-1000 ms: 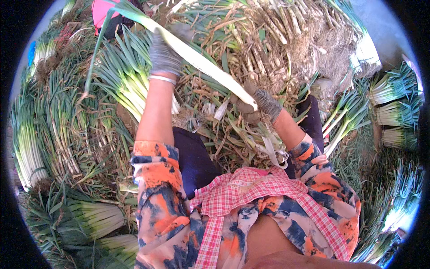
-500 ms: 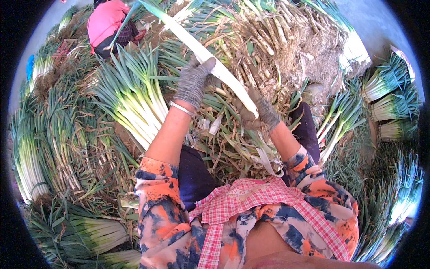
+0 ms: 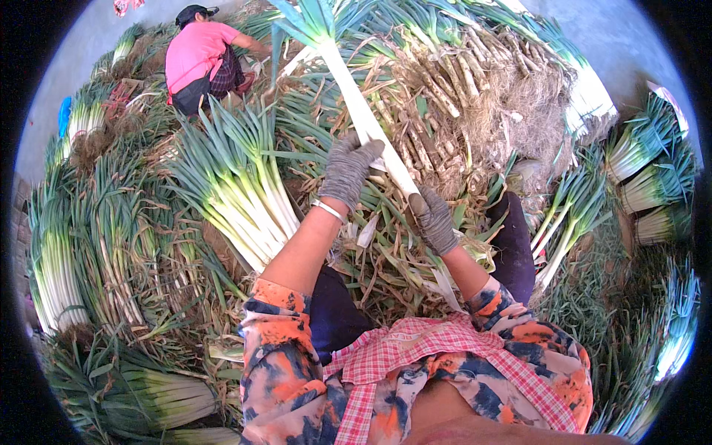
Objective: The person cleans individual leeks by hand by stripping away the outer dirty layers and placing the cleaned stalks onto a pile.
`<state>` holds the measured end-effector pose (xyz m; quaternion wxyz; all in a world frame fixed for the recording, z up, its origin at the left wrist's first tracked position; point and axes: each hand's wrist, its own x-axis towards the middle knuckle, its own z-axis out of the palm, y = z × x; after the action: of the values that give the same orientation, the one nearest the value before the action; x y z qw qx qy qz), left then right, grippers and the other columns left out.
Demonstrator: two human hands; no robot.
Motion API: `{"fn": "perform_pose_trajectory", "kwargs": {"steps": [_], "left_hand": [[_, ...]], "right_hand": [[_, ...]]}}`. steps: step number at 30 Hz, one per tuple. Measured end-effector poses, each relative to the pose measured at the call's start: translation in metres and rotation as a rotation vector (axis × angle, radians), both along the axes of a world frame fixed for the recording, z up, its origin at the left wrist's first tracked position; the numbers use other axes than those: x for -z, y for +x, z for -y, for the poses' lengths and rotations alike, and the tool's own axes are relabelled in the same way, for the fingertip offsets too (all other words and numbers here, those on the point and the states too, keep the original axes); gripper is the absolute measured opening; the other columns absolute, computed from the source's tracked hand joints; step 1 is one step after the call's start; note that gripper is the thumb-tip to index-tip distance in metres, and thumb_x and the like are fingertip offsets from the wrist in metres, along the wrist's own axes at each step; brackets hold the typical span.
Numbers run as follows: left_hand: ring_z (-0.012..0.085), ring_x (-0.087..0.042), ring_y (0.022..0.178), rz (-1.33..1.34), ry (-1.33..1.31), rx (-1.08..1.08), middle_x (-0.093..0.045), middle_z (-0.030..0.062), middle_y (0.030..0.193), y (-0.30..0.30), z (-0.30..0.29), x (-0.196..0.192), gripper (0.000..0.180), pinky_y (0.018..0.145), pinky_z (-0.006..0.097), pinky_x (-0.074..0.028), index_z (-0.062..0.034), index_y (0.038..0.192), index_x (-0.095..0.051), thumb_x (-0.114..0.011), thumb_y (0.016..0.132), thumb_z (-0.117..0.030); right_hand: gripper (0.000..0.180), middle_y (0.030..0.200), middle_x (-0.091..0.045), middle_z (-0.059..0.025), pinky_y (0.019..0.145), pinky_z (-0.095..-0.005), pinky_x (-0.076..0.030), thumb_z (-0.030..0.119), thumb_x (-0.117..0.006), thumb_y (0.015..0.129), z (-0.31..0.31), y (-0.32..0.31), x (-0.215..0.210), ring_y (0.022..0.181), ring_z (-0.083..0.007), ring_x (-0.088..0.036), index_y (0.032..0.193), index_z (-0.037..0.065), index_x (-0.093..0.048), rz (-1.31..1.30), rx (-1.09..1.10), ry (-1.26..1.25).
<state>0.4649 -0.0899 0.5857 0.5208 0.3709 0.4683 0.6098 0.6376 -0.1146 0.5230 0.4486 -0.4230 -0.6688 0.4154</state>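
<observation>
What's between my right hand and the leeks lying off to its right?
Leaf scraps beside your right hand, then your dark trouser leg, before those leeks; the head view shows it.

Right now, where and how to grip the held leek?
Likely the leek's white shank, just beyond the left hand, from above: that stretch is bare and slim, while leaves fan out farther off and the right hand is at the near end.

smooth leek stalk (image 3: 352, 95), matt knit gloves (image 3: 346, 173), cloth apron (image 3: 408, 345), rough fibrous roots (image 3: 523, 107), papery dry leaves (image 3: 389, 263)
</observation>
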Motion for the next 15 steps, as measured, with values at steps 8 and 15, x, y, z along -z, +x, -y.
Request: {"fn": "perform_pose_trajectory", "kwargs": {"steps": [8, 15], "left_hand": [[0.0116, -0.054, 0.078, -0.700, 0.250, 0.903, -0.060, 0.0015, 0.083, 0.050, 0.036, -0.010, 0.028, 0.072, 0.027, -0.045, -0.0025, 0.098, -0.056, -0.064, 0.073, -0.013], [0.0162, -0.054, 0.087, -0.501, -0.057, 1.072, -0.058, 0.0058, 0.096, 0.026, 0.042, -0.024, 0.040, 0.076, 0.031, -0.044, -0.0092, 0.110, -0.053, -0.060, 0.076, -0.030]], "right_hand": [[0.030, 0.078, -0.058, -0.0068, 0.058, -0.0300, -0.046, 0.029, -0.054, 0.082, -0.039, 0.030, 0.094, 0.066, -0.0148, -0.055, 0.087, 0.000, -0.053, -0.325, -0.050, -0.022], [0.029, 0.077, -0.054, -0.0158, 0.059, -0.0346, -0.042, 0.031, -0.047, 0.086, -0.045, 0.049, 0.044, 0.068, -0.0249, -0.053, 0.088, 0.002, -0.053, 0.222, 0.226, 0.840]]}}
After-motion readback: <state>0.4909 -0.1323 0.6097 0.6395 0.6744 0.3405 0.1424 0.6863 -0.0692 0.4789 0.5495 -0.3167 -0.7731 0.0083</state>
